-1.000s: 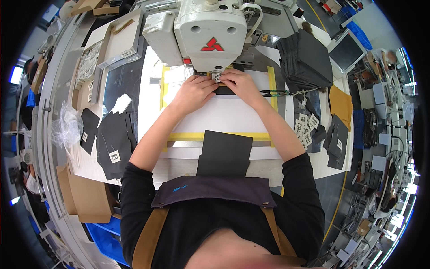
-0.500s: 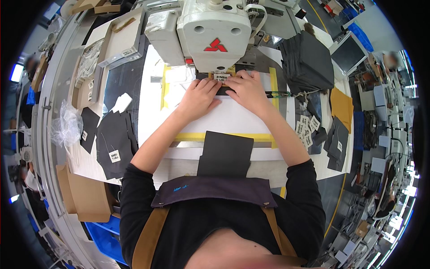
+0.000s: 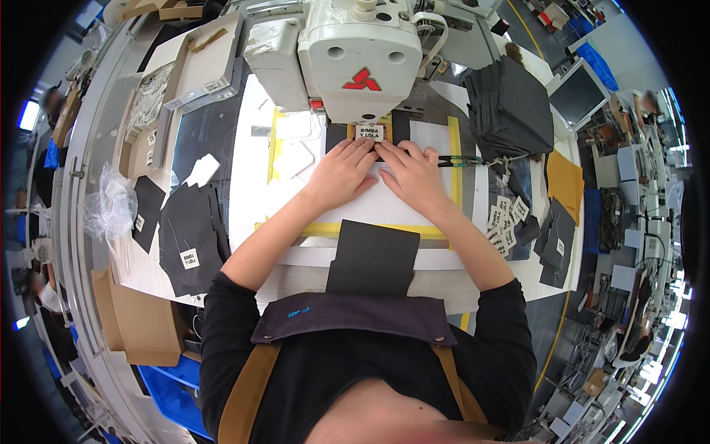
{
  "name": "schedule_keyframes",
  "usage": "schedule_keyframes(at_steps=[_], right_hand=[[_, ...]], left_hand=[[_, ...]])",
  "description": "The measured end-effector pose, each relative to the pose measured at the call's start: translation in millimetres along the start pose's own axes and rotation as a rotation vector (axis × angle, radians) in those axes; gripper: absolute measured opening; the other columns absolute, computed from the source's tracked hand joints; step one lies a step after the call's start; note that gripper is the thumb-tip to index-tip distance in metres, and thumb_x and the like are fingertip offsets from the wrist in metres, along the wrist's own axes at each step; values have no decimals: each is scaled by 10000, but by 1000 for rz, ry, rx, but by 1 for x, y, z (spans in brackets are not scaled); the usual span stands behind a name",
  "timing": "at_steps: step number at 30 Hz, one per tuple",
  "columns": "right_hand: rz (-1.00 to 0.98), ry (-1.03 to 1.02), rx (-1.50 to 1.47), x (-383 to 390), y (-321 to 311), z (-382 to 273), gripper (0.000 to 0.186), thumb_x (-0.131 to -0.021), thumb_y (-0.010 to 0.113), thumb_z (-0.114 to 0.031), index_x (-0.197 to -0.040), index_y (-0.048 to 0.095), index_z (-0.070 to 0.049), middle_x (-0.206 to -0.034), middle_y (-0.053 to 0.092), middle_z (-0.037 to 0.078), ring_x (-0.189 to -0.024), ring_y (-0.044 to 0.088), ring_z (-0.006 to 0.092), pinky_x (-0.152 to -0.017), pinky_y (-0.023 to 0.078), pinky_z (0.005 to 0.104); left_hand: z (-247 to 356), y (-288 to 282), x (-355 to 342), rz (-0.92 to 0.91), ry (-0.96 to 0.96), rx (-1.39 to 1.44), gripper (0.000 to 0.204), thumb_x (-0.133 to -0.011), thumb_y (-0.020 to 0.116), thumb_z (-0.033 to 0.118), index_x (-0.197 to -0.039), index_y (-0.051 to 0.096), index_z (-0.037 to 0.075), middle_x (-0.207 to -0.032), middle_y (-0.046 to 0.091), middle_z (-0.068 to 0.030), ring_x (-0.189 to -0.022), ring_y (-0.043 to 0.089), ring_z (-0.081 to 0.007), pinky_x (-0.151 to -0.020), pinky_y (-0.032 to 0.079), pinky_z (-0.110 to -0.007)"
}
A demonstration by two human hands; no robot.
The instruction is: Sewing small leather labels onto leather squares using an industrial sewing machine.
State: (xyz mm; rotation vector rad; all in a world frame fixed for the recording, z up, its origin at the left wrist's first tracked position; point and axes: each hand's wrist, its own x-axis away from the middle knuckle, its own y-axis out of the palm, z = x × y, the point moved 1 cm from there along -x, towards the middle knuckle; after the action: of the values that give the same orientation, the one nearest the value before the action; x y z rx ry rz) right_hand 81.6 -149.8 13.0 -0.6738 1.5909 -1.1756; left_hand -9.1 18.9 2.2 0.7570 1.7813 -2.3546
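Observation:
A white fabric label (image 3: pixel 369 133) with dark lettering lies under the head of a white industrial sewing machine (image 3: pixel 360 59), inside a brass-coloured frame. Dark material shows on both sides of it. My left hand (image 3: pixel 342 174) lies nearly flat, fingers stretched forward, its fingertips at the label's lower edge. The right hand (image 3: pixel 416 180) mirrors it from the other side, fingers extended and a little bent, tips close to the label's lower right corner. Under both palms is a white work plate (image 3: pixel 370 203) edged with yellow tape. What lies directly beneath the fingertips is hidden.
Green-handled snips (image 3: pixel 460 160) lie right of my right hand. A stack of black pieces (image 3: pixel 510 107) stands back right, with loose labels (image 3: pixel 504 226) nearer. More black pieces (image 3: pixel 194 229) lie left, near an open cardboard box (image 3: pixel 203 63). Another black piece (image 3: pixel 373 255) overlaps the front edge.
Both hands have drawn back slightly toward me, off the label's sides, so its whole face now shows. The label itself stays under the machine head.

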Motion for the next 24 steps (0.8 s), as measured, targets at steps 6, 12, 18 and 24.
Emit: schedule_keyframes(at_steps=[6,12,18,24], right_hand=[[-19,27,-63,-1,1,2,469,-812,690,-294,-1228,562,-119,-1238,610,-14,-1099,503,170,-881,332,406],[-50,-7,-85,-11,6,17,456,-816,681,-290,-1226,558,-131,-1292,581,-9,-1156,482,201,-918,316,428],[-138,-85,-174,-20,11,38,422,-851,657,-283,-1234,555,-138,-1349,548,-5,-1219,458,222,-986,287,441],[-188,-161,-248,-29,24,39,381,-908,591,-274,-1260,545,-136,-1357,529,12,-1265,435,203,-1021,294,449]], left_hand=[[6,6,-4,15,-34,-15,473,-809,677,268,-1162,541,-16,-1268,553,-210,-1204,521,-336,-1040,392,-428],[13,16,-8,65,-89,-61,459,-797,681,290,-1123,536,1,-1254,550,-238,-1192,522,-360,-1034,393,-440],[13,12,-9,49,-109,-26,490,-774,700,301,-1135,530,17,-1238,554,-229,-1195,515,-355,-1043,373,-445],[-6,-6,3,-12,-178,-44,511,-772,711,287,-1173,528,26,-1249,559,-182,-1213,505,-322,-1043,368,-434]])
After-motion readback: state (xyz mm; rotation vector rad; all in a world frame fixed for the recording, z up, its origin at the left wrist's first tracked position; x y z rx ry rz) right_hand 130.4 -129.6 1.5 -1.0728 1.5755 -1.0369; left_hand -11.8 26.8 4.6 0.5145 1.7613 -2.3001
